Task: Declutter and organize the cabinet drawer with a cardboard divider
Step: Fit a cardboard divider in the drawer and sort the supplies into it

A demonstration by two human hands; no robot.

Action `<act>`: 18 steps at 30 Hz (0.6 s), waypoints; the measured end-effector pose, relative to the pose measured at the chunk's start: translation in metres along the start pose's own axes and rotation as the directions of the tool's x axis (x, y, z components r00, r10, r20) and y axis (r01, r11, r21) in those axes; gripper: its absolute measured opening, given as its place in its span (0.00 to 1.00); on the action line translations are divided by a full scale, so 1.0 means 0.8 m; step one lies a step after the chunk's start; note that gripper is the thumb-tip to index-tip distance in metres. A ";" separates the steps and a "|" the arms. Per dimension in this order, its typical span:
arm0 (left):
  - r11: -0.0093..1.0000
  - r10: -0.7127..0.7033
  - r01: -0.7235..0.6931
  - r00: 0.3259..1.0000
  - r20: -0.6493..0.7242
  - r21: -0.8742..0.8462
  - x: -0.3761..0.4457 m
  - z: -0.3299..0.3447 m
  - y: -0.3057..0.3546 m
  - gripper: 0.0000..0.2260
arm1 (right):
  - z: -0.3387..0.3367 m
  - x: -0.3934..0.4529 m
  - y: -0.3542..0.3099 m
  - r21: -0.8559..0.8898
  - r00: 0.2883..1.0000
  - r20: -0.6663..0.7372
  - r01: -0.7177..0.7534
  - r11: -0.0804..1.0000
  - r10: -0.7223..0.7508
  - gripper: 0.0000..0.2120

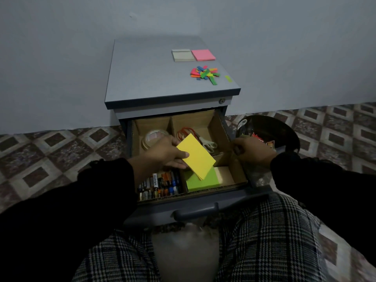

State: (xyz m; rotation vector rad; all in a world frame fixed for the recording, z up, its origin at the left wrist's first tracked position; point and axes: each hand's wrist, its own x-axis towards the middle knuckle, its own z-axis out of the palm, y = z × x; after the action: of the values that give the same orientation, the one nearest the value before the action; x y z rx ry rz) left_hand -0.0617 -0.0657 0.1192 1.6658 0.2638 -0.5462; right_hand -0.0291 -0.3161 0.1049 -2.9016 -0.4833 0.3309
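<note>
The cabinet drawer is pulled out, lined with a cardboard divider. My left hand pinches a yellow sticky-note pad above the front right compartment, where a green pad lies. Several batteries fill the front left compartment. A tape roll sits back left, and red-handled scissors back right. My right hand hovers at the drawer's right edge with curled fingers; whether it holds anything is unclear.
On the cabinet top lie a pale pad, a pink pad and a heap of colourful paper flags. A dark bin with scraps stands on the patterned floor to the right. My knees are under the drawer.
</note>
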 end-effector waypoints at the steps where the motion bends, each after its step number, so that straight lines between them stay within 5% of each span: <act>1: 0.999 -0.032 0.032 0.999 0.014 -0.025 0.000 0.011 -0.001 0.09 | -0.001 0.000 0.004 -0.050 0.999 0.029 0.024 0.998 -0.022 0.19; 5: 0.987 -0.137 0.141 0.989 0.055 -0.077 0.004 0.048 -0.012 0.04 | -0.006 0.000 0.016 -0.123 0.984 0.170 0.067 0.990 -0.046 0.29; 8: 0.977 -0.176 0.185 0.980 0.089 -0.110 0.010 0.066 -0.019 0.10 | -0.009 -0.001 0.020 -0.136 0.971 0.230 0.089 0.987 -0.056 0.32; 18: 0.871 -0.241 0.249 0.968 0.074 -0.423 0.026 0.097 -0.025 0.16 | -0.006 0.000 0.027 -0.114 0.961 0.270 0.100 0.988 -0.066 0.34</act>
State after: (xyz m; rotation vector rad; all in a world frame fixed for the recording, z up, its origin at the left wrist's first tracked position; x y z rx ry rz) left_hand -0.0690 -0.1406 0.0854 1.2013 0.5485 -0.6411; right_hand -0.0217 -0.3367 0.1051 -2.9601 -0.6900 0.7071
